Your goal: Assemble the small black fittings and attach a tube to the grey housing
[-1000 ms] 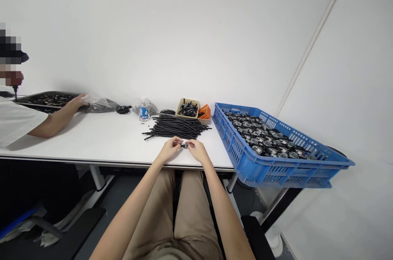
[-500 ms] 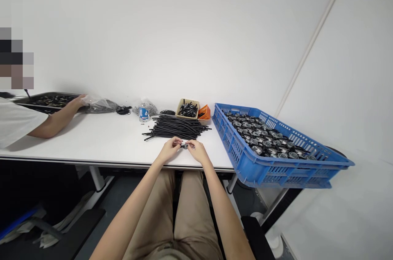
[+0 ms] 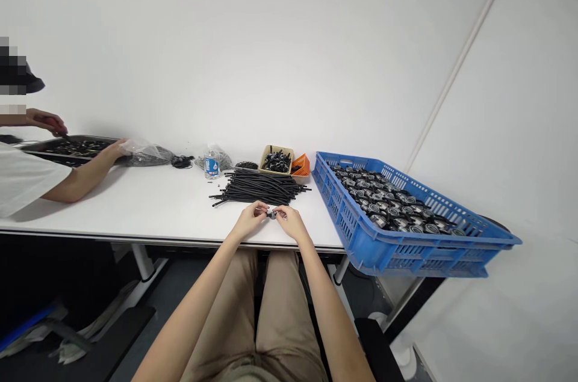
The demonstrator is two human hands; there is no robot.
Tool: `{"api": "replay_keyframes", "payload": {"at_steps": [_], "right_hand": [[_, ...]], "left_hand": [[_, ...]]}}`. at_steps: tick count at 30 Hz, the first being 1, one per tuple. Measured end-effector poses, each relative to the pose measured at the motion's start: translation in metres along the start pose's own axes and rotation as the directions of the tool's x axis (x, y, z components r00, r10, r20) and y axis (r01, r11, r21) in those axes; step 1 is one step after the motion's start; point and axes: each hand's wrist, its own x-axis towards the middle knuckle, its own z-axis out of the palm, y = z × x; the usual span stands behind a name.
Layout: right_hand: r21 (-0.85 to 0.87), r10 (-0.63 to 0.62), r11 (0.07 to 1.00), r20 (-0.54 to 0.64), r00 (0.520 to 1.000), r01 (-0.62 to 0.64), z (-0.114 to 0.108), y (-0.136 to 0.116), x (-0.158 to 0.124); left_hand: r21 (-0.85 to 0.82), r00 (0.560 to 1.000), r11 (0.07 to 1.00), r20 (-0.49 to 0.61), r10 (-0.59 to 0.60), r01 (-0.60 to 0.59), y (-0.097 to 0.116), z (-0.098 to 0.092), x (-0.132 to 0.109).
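White wall behind; white table [image 3: 149, 201] along its foot. At far left, a co-worker's hand [image 3: 52, 122] is over a metal tray [image 3: 63, 156] of small parts; the same person's other hand [image 3: 118, 146] rests at a clear plastic bag [image 3: 147, 154]. Next, a labelled bottle [image 3: 211, 165] stands upright.

At centre, the wearer's left hand [image 3: 251, 217] is low over the table's near edge, palm inward, thumb and fingertips pinched on a small dark-and-silver part [image 3: 271, 215]. Black tubes [image 3: 262, 186] lie piled just beyond. The right hand [image 3: 291, 221] mirrors the pose, its fingertips closed on the part's other side; finer finger contact is too small to verify. Both forearms reach forward, converging.

Behind the tubes, a beige basket [image 3: 262, 160] holds loose black pieces; an orange basket [image 3: 301, 163] leans beside it.

At right, a blue crate [image 3: 345, 216] holds many black-and-silver units [image 3: 392, 207]. Assessment: one piece appears in progress, unfinished; considerable loose stock apparently remains.
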Motion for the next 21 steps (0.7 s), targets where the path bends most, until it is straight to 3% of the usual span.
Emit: {"api": "replay_keyframes", "payload": {"at_steps": [21], "right_hand": [[0.007,0.017,1.0,0.004,1.0,-0.017,-0.0002,0.0,-0.0002]], "left_hand": [[-0.003,1.0,1.0,-0.006,0.001,-0.001,0.0024,0.0007,-0.0009]]}}
